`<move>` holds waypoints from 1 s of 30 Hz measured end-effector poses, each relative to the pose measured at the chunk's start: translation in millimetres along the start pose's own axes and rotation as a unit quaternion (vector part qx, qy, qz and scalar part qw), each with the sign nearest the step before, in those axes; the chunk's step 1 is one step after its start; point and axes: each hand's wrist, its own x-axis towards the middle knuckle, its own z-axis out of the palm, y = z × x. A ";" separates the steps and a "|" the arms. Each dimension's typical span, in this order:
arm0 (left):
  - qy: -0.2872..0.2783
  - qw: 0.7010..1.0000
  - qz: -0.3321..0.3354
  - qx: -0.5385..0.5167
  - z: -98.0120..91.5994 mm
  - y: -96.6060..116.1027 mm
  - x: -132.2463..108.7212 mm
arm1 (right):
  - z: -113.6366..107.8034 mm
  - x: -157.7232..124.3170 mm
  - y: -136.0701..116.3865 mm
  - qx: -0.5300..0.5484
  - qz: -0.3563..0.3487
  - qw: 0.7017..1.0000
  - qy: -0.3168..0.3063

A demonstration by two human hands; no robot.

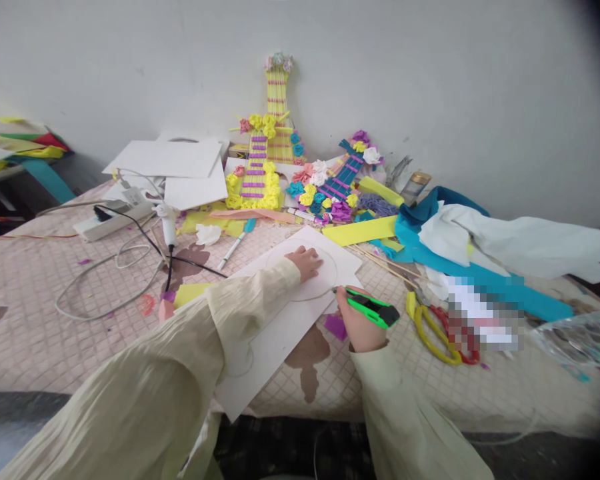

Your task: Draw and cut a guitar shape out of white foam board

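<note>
A white board (pixel 280 353) lies at an angle on the quilted table cover, with a large round outline drawn near its far end and a smaller curve nearer me. My left hand (pixel 306 263) rests on the board inside the large outline, fingers spread and holding nothing. In my right hand (pixel 361 327) is a green and black utility knife (pixel 373 308). Its tip meets the board at the right part of the outline. The fingers of this hand are wrapped round the knife.
Scissors (pixel 433 333) and thin sticks (pixel 385 262) lie to the right, near blue paper (pixel 530 293). Flower-decorated paper instruments (pixel 255 167) stand at the back. A glue gun (pixel 167 227), cables and a power strip (pixel 113 223) are on the left, beside white boards (pixel 165 157).
</note>
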 end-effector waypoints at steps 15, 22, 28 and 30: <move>0.148 0.972 -0.031 -0.179 -82.6 -56.9 -52.6 | -36.4 111.8 37.0 0.065 0.078 0.961 -0.257; 0.075 0.982 0.065 -0.158 -54.7 -14.4 -67.4 | -10.0 152.6 39.2 0.056 -0.005 0.919 -0.390; 0.042 0.989 0.124 -0.061 -1.4 6.1 -41.6 | 0.6 134.9 29.8 0.028 -0.047 0.914 -0.401; 0.057 0.990 0.124 -0.046 9.0 6.3 -37.7 | 1.4 129.5 31.6 0.027 -0.063 0.916 -0.394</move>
